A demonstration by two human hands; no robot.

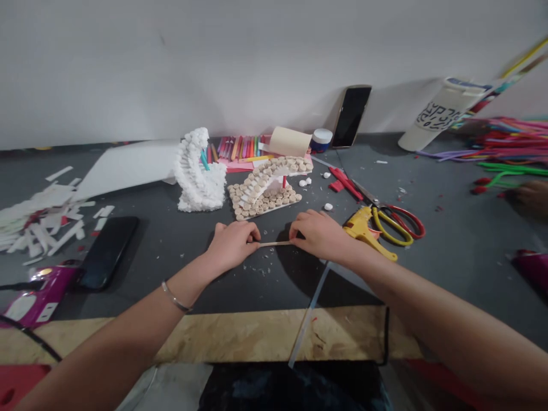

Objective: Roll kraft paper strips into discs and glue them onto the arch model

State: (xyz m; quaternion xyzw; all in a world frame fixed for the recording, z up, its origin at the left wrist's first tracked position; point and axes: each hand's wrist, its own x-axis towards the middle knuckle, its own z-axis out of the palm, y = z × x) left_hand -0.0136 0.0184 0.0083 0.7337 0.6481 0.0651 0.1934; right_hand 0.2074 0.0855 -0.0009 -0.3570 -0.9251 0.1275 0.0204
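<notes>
My left hand [233, 245] and my right hand [317, 234] pinch opposite ends of a thin wooden craft stick [274, 244] just above the dark grey tabletop. Straight ahead of the stick lies a model of wooden discs [263, 197] with a curved, stair-like ramp on it. To its left stands a white, crumbly foam form [199, 174]. A yellow glue gun [361, 228] lies just beyond my right hand, with its nozzle hidden. Beside the glue gun are long scissors with red and yellow handles [398, 224].
A black phone [107, 251] and a pile of white paper strips [38, 220] lie at left. Markers [240, 149] and another phone [351, 117] stand at the wall. Pipe cleaners [509, 142] spread at right, near another person's hand [528, 197]. A clear ruler [310, 314] crosses the table's wooden edge.
</notes>
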